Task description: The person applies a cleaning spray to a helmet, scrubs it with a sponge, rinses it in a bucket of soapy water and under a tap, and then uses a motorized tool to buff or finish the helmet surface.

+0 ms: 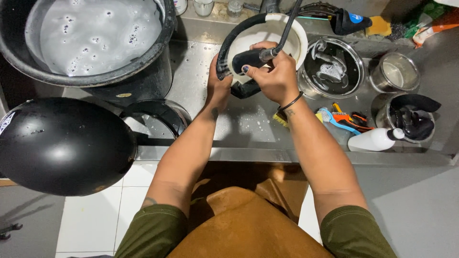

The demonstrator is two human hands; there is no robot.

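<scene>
Both hands: left hand [219, 88] steadies round white bowl [291, 40], right hand [275, 76] grips black sprayer [248, 59].

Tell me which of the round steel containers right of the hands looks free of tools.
The smaller steel pot at the far right, behind the others. Its inside looks bare, while the steel bowl beside the right hand and the front container hold dark parts.

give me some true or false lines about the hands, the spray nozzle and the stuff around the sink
1. The right hand holds a black spray nozzle on a hose. True.
2. The left hand rests on the black helmet. False: it steadies the white bowl-shaped part with a black rim.
3. The big black pot holds foamy water. True.
4. The white squeeze bottle stands upright. False: it lies on its side.
5. A steel bowl sits right of the white part. True.
</scene>
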